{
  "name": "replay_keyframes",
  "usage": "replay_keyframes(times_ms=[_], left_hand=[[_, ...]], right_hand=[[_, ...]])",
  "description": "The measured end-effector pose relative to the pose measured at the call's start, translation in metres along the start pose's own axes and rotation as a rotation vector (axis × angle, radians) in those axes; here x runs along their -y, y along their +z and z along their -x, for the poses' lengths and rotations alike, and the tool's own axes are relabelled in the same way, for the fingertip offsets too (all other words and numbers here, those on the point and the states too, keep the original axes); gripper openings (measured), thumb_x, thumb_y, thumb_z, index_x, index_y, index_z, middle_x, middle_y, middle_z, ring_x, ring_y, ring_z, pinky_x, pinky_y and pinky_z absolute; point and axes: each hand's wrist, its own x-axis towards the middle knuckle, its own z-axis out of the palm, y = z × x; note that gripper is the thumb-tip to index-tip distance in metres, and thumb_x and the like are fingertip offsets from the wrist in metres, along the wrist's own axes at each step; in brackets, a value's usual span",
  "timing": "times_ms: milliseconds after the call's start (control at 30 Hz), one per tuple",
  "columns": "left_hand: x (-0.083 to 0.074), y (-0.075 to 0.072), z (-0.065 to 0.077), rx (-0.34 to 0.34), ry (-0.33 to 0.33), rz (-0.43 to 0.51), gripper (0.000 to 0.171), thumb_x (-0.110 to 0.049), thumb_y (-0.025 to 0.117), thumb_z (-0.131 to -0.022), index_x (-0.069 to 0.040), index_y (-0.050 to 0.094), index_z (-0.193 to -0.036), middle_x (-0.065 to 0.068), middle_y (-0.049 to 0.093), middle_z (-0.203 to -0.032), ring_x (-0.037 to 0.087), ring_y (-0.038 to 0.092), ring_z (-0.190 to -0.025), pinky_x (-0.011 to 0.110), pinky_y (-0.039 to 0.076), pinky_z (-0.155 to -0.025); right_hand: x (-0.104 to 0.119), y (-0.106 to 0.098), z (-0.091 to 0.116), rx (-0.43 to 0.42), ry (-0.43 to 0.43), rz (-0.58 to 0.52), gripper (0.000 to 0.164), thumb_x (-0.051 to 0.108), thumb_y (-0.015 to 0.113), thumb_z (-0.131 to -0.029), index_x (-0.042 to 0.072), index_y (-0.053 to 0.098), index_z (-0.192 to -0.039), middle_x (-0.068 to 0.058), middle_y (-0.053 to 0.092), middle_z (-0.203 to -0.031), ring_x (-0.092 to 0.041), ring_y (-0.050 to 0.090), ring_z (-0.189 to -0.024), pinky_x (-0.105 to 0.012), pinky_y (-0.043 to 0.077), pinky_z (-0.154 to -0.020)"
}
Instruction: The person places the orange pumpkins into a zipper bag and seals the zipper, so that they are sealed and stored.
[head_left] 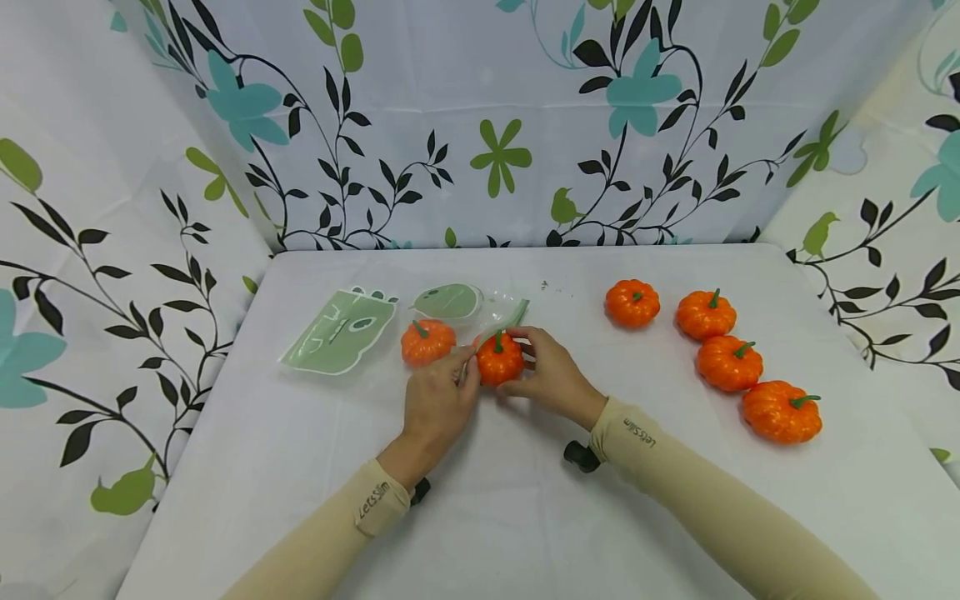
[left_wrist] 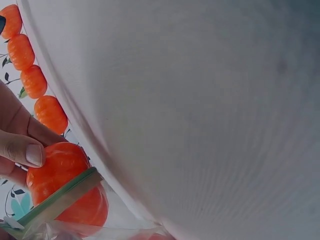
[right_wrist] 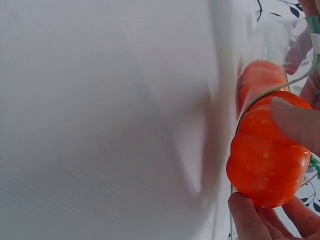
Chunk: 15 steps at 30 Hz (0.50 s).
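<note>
- Backdrop: patterned cloth [head_left: 498, 108] with leaf and flower print hangs beyond the table.
- Surface: white-covered table [head_left: 225, 467] bears all items.
- Flat bag [head_left: 341, 331], pale green print, lies at the far left, untouched by either hand.
- Working bag [head_left: 447, 302], clear with green print and a green rim, lies right of the flat bag, mouth parted.
- Right hand [head_left: 551, 375]: thumb and fingers hold one orange pumpkin [head_left: 500, 360] at the working bag's mouth; the rim crosses the pumpkin, placing it partly within.
- Left hand [head_left: 442, 396]: fingers pinch the working bag's rim beside that pumpkin.
- Loose pumpkins [head_left: 729, 363]: four on the right side, three close together, one set apart farther left.
- Bagged pumpkin [head_left: 427, 343]: inside the working bag, left of the held one.
</note>
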Motion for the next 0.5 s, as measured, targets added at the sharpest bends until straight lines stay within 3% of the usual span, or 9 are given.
replay_keyframes(times_ms=[333,500], left_hand=[[0.0013,-0.0011,-0.0031,-0.01,-0.027,0.035,0.02,-0.008,0.068,-0.092,0.003,0.077,-0.106,0.016,0.076,-0.096,0.03,0.075,-0.085,0.041,0.061,-0.071],[-0.0007,-0.0004,-0.0016,-0.007,0.009,0.005,0.02,-0.007,0.068,-0.091,0.002,0.077,-0.106,0.015,0.076,-0.095,0.029,0.074,-0.079,0.04,0.06,-0.066]], right_hand=[[-0.0019,0.0072,0.0026,-0.015,0.003,-0.078,0.085,0.007,0.091,-0.074,0.004,0.046,-0.146,-0.012,0.05,-0.148,-0.03,0.052,-0.134,-0.038,0.046,-0.104],[-0.0027,0.0101,0.0011,0.007,-0.011,-0.07,0.081,0.008,0.089,-0.077,0.003,0.047,-0.146,-0.012,0.052,-0.147,-0.028,0.054,-0.132,-0.036,0.047,-0.103]])
